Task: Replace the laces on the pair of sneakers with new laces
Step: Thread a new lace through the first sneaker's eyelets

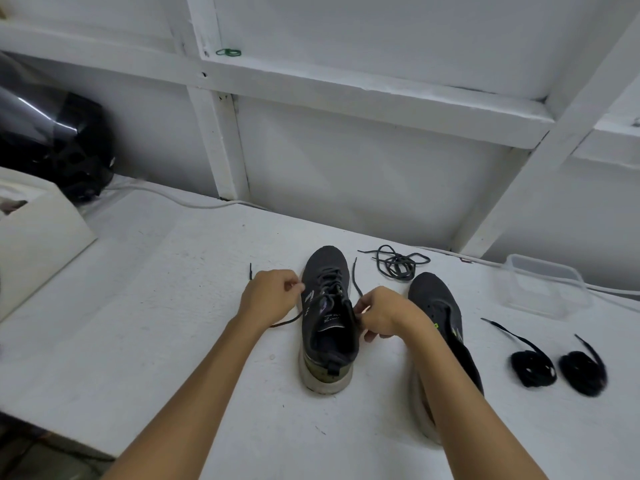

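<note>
Two bare forearms are extended over the white worktop (pixel 145 292). A dark lace (pixel 289 319) is pinched by the left hand (pixel 268 296) beside the laced sneaker (pixel 327 320), and the lace's other side is gripped by the right hand (pixel 381 315) at the collar. The second sneaker (pixel 438 306) is set just right. A loose lace (pixel 396 263) lies behind it, and two coiled black laces (pixel 557 367) lie further right.

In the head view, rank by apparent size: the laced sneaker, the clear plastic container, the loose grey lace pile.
1. Laced sneaker
2. Clear plastic container, though it sits farther off, so unsure
3. Loose grey lace pile
</note>
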